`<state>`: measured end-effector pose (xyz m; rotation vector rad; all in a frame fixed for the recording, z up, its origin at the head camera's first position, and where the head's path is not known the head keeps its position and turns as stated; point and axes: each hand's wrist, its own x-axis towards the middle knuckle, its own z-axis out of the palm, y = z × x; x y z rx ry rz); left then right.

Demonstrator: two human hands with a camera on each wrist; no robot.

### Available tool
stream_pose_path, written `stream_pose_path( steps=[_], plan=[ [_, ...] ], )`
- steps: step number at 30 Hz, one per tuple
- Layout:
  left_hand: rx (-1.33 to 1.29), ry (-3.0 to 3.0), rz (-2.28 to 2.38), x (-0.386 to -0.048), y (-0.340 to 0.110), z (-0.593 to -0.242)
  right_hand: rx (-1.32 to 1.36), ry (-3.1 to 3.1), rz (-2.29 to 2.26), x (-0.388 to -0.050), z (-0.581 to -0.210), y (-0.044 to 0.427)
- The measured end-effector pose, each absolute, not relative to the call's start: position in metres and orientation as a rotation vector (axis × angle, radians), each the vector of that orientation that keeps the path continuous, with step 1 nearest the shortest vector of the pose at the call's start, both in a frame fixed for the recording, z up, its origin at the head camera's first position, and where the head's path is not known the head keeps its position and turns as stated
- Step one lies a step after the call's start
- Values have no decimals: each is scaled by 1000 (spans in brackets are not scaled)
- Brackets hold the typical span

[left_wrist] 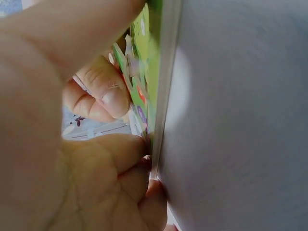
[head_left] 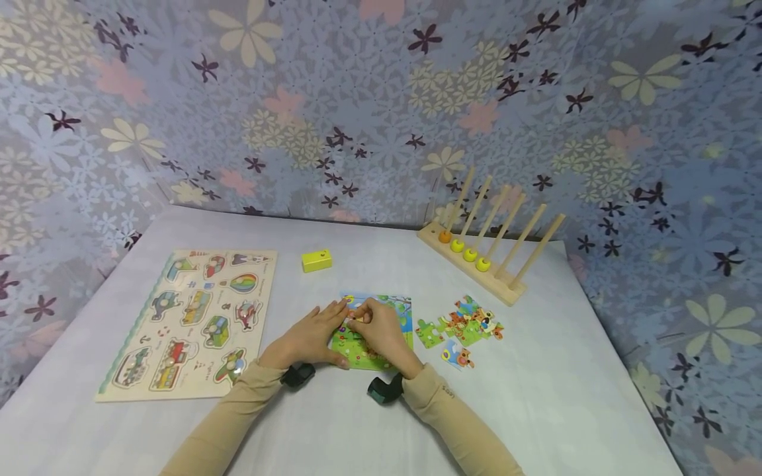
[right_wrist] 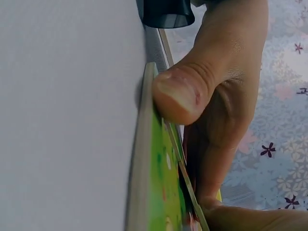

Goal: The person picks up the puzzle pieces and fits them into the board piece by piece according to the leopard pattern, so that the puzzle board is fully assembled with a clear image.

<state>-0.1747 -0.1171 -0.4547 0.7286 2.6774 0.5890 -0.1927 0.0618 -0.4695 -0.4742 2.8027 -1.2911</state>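
A small picture puzzle board [head_left: 363, 361] with a green meadow lies in the middle of the table, partly covered by both hands. My left hand [head_left: 315, 334] rests along its left side, fingers extended and thumb near the front edge. In the left wrist view, the left fingertips touch the board's edge. Over the board, my right hand [head_left: 383, 330] pinches a puzzle piece [left_wrist: 122, 60] between thumb and fingers. That piece is tilted against the board; its picture is mostly hidden. To the right lie several loose puzzle pieces [head_left: 473, 330], some overlapping in a pile.
A large wooden vehicle peg puzzle [head_left: 202, 354] lies at the left, near the left forearm. Behind the board sits a yellow block [head_left: 317, 262]. At the back right stands a wooden rack [head_left: 497, 285] with upright rods and a few orange and yellow beads. Patterned fabric hangs behind the table.
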Motion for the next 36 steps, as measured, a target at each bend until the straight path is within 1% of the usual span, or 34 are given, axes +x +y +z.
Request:
stream_pose_path(
  steps=[14,17,21,25,30,33,36],
  plan=[
    [750,2692,596,-178,-117,-454,-613,2907,-1243,-194,-474,58],
    [752,2687,600,-178,-117,-454,-613,2806,-1265,-196,-471,62],
    [750,2683,605,-177,-116,-452,-570,2520,-1365,-200,-464,75],
    [733,2688,604,-175,-115,-451,-501,2370,-1402,-209,-452,99],
    [713,2683,592,-174,-116,-453,-443,2470,-1291,-219,-438,148],
    [716,2683,597,-175,-117,-455,-323,2646,-1155,-224,-432,185],
    [721,2680,597,-175,-117,-456,-76,2822,-985,-223,-428,222]
  ],
)
